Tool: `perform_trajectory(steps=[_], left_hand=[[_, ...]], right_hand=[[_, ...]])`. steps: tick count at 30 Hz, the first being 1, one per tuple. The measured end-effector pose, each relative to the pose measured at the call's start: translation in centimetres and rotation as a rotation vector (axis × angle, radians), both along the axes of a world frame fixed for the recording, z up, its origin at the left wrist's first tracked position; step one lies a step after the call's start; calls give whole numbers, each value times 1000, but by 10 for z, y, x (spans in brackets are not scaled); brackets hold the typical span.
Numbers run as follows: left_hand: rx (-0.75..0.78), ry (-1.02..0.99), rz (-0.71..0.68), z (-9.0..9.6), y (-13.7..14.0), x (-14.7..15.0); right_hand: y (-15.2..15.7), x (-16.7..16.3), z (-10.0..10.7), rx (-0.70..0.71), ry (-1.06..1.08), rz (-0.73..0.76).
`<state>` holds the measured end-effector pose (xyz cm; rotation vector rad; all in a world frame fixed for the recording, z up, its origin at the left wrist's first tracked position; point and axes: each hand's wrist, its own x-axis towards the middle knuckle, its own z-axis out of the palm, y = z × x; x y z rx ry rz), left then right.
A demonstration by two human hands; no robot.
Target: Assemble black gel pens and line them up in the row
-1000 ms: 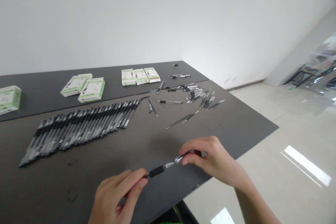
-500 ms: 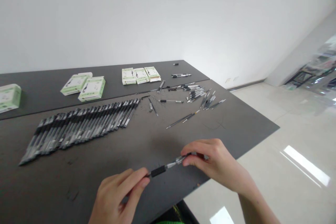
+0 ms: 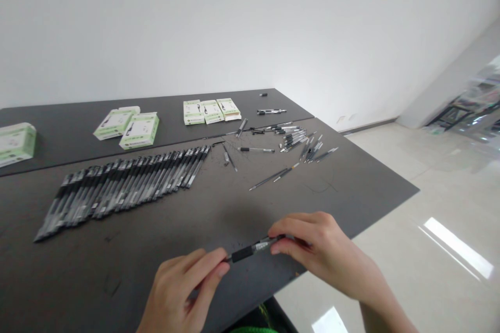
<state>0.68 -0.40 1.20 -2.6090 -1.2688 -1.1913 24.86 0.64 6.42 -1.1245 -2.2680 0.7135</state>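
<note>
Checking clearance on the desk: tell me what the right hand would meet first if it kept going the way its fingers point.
The right hand points left along the pen; it would probably first meet the left hand gripping the pen's other end.

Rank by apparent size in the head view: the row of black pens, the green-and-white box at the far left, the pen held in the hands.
1. Long row of black pens laid side by side.
2. Green-and-white cardboard box at the far left, cut by the frame edge.
3. Black pen held between both hands, though nearness to the camera enlarges it.
</note>
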Motion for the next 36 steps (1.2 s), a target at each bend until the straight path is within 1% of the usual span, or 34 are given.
perform_trajectory(steps=[4,9,16,19,22,24,25,28,30,32,36], left_hand=[[-17,-8,-7,-2,-2,0],[-21,-19,-1,-4,-3,0],[-29,-48,0,-5,-3,-2],[-29,-69,8,-6,-5,-3],[-20,-62,19,-5,-5,-3],[-18,-55,9,-3,-4,-1],[-18,-54,1,-2,-4,0],[-10,-64,-21,-1,-3,2],[-12,-59,-29,-2,-3,4],[-12,-50,-33,-3,-4,4],[8,-39,-34,-2,-4,3]], right_hand=[[-2,-1,-2,-7,99,16],[-3,-7,-6,6,84,28],[-5,-13,-10,20,214,14],[-7,-11,-13,67,283,-29],[-5,-7,-20,121,369,-153],[-2,-7,-24,82,421,-211],[0,-8,-26,36,448,-208],[4,-17,-29,-137,489,-105],[5,-27,-28,-216,482,-31],[3,-34,-27,-254,483,7],[1,-39,-25,-285,513,22]])
